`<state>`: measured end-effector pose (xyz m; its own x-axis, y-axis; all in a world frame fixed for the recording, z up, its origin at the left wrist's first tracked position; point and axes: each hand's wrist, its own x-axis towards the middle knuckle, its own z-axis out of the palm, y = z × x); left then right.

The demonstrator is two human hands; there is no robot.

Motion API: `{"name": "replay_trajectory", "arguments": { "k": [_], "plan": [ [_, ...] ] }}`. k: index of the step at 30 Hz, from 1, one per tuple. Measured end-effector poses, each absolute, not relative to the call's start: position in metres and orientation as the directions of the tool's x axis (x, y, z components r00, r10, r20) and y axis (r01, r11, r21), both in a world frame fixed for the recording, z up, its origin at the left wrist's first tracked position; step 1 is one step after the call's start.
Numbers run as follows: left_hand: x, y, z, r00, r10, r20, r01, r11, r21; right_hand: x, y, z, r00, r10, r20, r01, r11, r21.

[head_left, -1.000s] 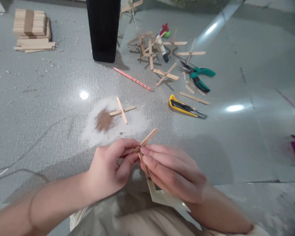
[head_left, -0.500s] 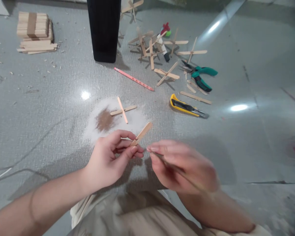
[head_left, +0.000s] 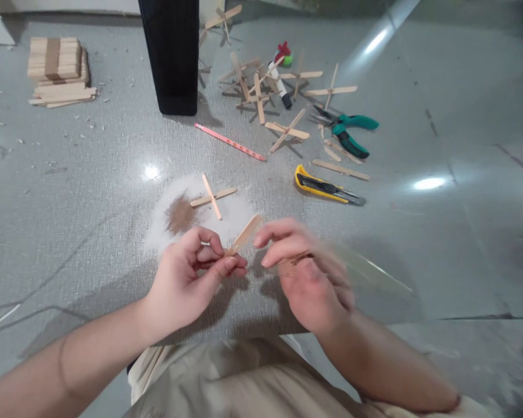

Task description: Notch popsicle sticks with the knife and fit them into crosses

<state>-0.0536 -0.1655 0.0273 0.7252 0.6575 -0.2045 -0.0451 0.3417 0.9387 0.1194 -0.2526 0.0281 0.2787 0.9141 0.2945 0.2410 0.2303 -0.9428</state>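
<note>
My left hand (head_left: 196,276) pinches a wooden craft stick (head_left: 246,231) between thumb and fingers, its rounded end pointing up and right. A notch seems to show near the fingertips. Just to the right, my right hand (head_left: 309,270) is curled around a slim tool (head_left: 375,268), smeared by motion; its long pale end sticks out to the right, and its kind is unclear. Beyond the left hand, two crossed craft sticks (head_left: 211,197) lie on the table beside a patch of brown dust (head_left: 181,213) within a whitish powdery area.
A yellow utility knife (head_left: 329,187), green-handled pliers (head_left: 351,130) and a pink pencil (head_left: 230,142) lie farther out. Several crossed-stick pieces (head_left: 287,130) surround a white glue-like tube (head_left: 280,86). A tall black object (head_left: 172,58) stands at the back, with bundled sticks (head_left: 54,61) at left.
My right hand has turned, and the slim tool has swung round, its pale end now pointing right. My left hand keeps its pinch on the stick. The view has shifted slightly.
</note>
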Motion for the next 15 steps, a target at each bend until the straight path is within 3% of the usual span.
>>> {"name": "replay_trajectory", "arguments": {
  "k": [4, 7, 11, 15],
  "plan": [
    [-0.056, -0.166, 0.025, 0.697, 0.714, -0.068, 0.069, 0.028, 0.997, 0.118, -0.248, 0.028, 0.209, 0.951, 0.227, 0.084, 0.214, -0.973],
    [-0.058, -0.163, 0.026, 0.689, 0.724, 0.037, 0.154, -0.196, 0.968, 0.118, -0.245, 0.030, 0.221, 0.952, 0.212, 0.006, 0.216, -0.976],
    [-0.058, -0.152, 0.023, 0.656, 0.753, 0.046, 0.196, -0.228, 0.954, 0.120, -0.248, 0.032, 0.246, 0.952, 0.182, -0.139, 0.221, -0.965],
    [-0.057, -0.141, 0.019, 0.554, 0.827, 0.092, 0.179, -0.227, 0.957, 0.123, -0.252, 0.032, 0.247, 0.947, 0.206, -0.131, 0.243, -0.961]
  ]
}}
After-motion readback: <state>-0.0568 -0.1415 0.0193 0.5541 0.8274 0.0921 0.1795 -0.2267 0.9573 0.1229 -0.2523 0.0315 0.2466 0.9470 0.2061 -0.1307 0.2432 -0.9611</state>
